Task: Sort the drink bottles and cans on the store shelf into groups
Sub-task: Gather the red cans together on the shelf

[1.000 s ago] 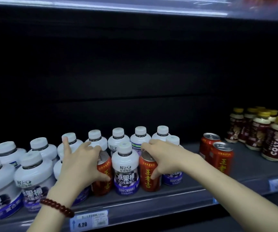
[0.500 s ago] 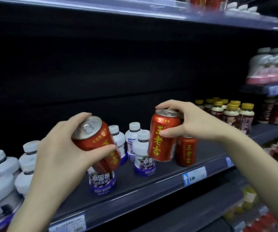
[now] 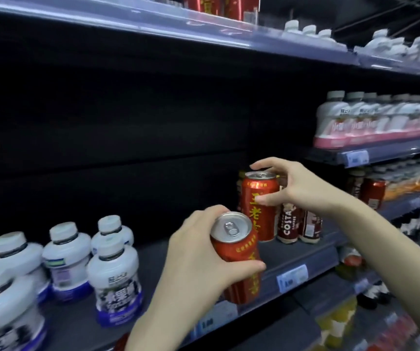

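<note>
My left hand grips a red can, tilted, in the air in front of the shelf's front edge. My right hand holds a second red can upright, thumb on its front and fingers curled over its top rear. That can is low over the dark shelf, right beside the brown Costa coffee bottles; whether it touches the shelf I cannot tell. Several white bottles with purple labels stand on the same shelf at the left.
Bare shelf lies between the white bottles and the cans. A price tag hangs on the shelf's front rail. White bottles with pink labels fill a higher shelf at the right. More red cans stand on the top shelf. Coloured drinks sit below.
Both hands lifted a red can out from among the white bottles and carried it to the right. The right hand's can has come down beside the Costa bottles.
</note>
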Demonstrator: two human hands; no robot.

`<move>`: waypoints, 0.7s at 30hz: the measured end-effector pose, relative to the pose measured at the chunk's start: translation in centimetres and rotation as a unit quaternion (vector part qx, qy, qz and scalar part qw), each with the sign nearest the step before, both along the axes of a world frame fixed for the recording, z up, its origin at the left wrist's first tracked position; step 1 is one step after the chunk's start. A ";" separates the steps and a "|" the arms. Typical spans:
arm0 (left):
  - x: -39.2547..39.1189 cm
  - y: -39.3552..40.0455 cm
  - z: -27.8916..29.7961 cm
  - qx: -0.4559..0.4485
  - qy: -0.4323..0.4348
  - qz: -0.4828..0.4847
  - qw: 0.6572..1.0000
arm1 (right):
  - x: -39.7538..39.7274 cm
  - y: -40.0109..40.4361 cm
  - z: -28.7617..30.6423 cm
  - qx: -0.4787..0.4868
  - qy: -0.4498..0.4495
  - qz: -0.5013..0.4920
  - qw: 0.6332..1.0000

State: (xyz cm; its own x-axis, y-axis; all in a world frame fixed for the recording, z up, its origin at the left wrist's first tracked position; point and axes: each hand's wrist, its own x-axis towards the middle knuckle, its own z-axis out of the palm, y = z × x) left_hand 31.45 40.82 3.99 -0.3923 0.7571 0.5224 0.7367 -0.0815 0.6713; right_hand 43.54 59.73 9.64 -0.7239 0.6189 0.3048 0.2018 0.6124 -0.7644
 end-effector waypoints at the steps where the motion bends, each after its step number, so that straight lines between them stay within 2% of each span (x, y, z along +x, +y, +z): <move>1: 0.7 1.5 -0.3 -0.005 0.005 -0.001 1.000 | 0.1 1.2 -0.4 0.001 -0.011 0.008 1.000; 9: 1.1 9.5 -2.7 -0.091 0.094 0.102 0.986 | -3.6 8.1 -4.6 0.038 -0.077 0.099 0.991; 17: -0.7 11.3 -3.9 -0.186 0.126 0.193 0.955 | -8.8 9.7 -8.0 0.007 -0.107 0.162 0.981; 21: -0.8 11.6 -4.3 -0.244 0.187 0.226 0.924 | -10.1 9.8 -9.3 -0.002 -0.122 0.188 0.975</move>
State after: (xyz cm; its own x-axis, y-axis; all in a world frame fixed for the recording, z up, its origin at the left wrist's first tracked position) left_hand 30.66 52.44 -0.28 -0.5866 0.7416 0.3254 0.8099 0.5363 0.2376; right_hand 33.41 69.50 0.30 -0.9504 0.2968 0.0928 0.1401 0.6752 -0.7243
